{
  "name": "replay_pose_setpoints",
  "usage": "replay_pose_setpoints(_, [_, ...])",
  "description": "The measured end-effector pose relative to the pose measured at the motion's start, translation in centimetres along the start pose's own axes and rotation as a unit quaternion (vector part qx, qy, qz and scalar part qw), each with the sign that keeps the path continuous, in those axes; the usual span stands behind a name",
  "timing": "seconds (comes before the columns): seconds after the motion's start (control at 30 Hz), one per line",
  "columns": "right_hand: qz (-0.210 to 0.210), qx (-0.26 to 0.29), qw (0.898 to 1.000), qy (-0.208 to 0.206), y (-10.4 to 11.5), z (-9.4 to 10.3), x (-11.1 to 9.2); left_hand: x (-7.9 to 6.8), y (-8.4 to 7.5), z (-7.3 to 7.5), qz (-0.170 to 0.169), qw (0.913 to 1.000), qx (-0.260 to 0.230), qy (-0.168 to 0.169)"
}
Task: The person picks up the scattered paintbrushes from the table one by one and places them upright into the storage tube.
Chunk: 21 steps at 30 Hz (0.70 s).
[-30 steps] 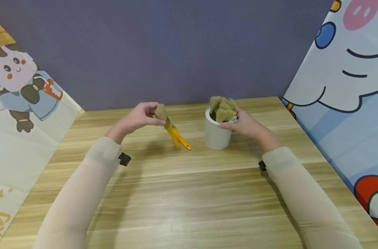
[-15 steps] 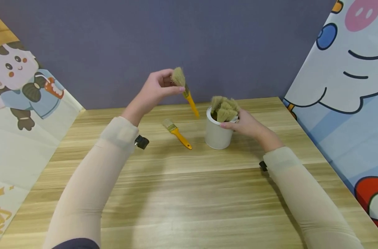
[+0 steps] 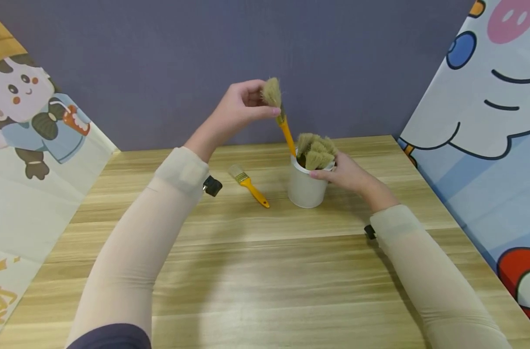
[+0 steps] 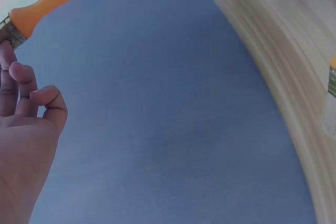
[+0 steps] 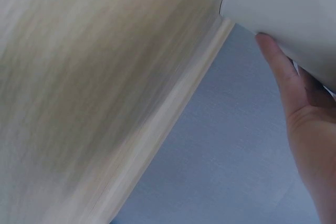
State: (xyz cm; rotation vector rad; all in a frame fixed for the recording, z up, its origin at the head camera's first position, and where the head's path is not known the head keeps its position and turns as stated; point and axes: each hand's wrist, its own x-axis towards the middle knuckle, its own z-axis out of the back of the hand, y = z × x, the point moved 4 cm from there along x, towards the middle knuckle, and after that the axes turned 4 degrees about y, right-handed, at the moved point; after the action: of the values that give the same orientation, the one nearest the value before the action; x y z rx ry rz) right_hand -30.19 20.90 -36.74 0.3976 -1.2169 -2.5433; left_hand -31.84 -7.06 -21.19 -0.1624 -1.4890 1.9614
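Observation:
In the head view my left hand (image 3: 243,107) pinches a paintbrush (image 3: 285,127) near its metal band, bristles up. The yellow handle slants down to the right, and its tip is at the left rim of a white can (image 3: 305,189). Several paintbrushes with pale bristles (image 3: 316,152) stand bristles-up in that can, their handles hidden inside. My right hand (image 3: 351,175) grips the can's right side, thumb at the rim; the right wrist view shows its fingers (image 5: 278,66) against the can's wall. Another paintbrush (image 3: 252,189) with a yellow handle lies on the table left of the can.
The wooden table (image 3: 265,281) ends at a dark grey-blue wall (image 3: 212,53) behind the can. Printed cartoon panels stand at the left (image 3: 33,121) and right (image 3: 478,111) sides.
My left hand has lifted one paintbrush off the table and carried it up and right to the can. The other brush stays lying there. My right hand keeps its hold on the can.

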Motion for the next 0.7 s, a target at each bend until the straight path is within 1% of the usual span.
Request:
replay_pose_setpoints(0.1, [0.003,0.000,1.000,0.000,0.1,-0.1,0.0,0.4,0.0,0.0,-0.002,1.0000,0.001,0.000])
replay_pose_setpoints(0.2, [0.006,0.001,1.000,0.000,0.3,-0.1,0.0,1.0,0.3,-0.2,-0.001,1.0000,0.005,0.007])
replay_pose_setpoints(0.33, [0.003,0.007,1.000,0.005,0.3,-0.2,-0.1,1.8,1.2,-1.1,-0.004,0.9994,0.016,0.029])
replay_pose_setpoints(0.4, [0.006,0.008,1.000,0.007,0.2,-0.2,0.0,2.1,1.6,-1.7,-0.002,0.9986,0.030,0.043])
replay_pose_setpoints(0.47, [0.006,0.010,1.000,0.009,0.2,-0.2,0.0,2.3,1.9,-2.3,0.000,0.9966,0.057,0.059])
replay_pose_setpoints(0.53, [0.009,0.010,1.000,0.011,0.2,-0.2,0.0,2.5,2.2,-3.0,0.001,0.9926,0.096,0.074])
replay_pose_setpoints(0.63, [0.005,0.012,1.000,0.011,0.2,-0.2,0.0,2.9,2.3,-3.8,-0.001,0.9819,0.163,0.096])
replay_pose_setpoints(0.7, [0.005,0.010,1.000,0.009,0.2,-0.2,0.0,3.2,2.5,-4.3,0.002,0.9742,0.198,0.109])
